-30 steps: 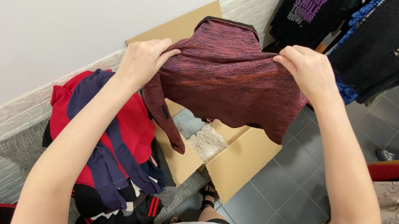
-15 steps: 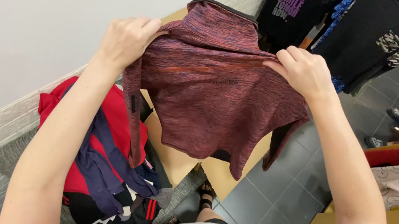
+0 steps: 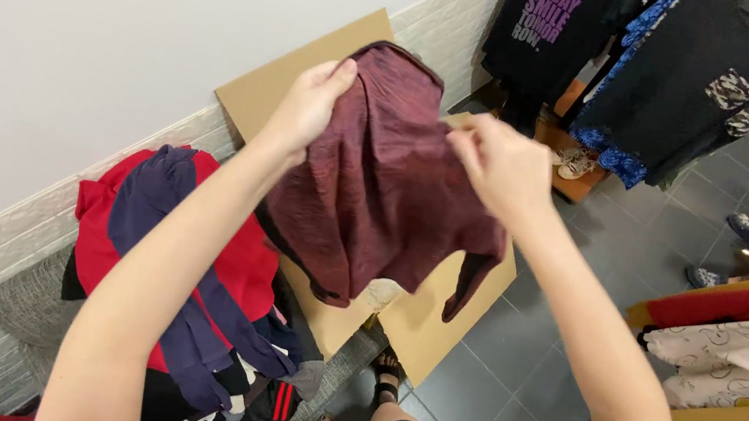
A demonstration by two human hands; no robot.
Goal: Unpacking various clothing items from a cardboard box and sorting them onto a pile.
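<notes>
Cardboard box and printed shirt
An open tan cardboard box (image 3: 436,327) is sitting at centre frame; purple lettering is showing on a black shirt (image 3: 552,27) hanging upper right.

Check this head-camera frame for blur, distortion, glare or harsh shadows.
Head view: even, soft light, no glare; the right hand shows slight motion blur, while the left hand and the maroon knit garment read sharp; wide-angle stretch bends the forearms at the lower edge; the hanging dark shirts stay legible; only faint shadows on the white wall.
</notes>
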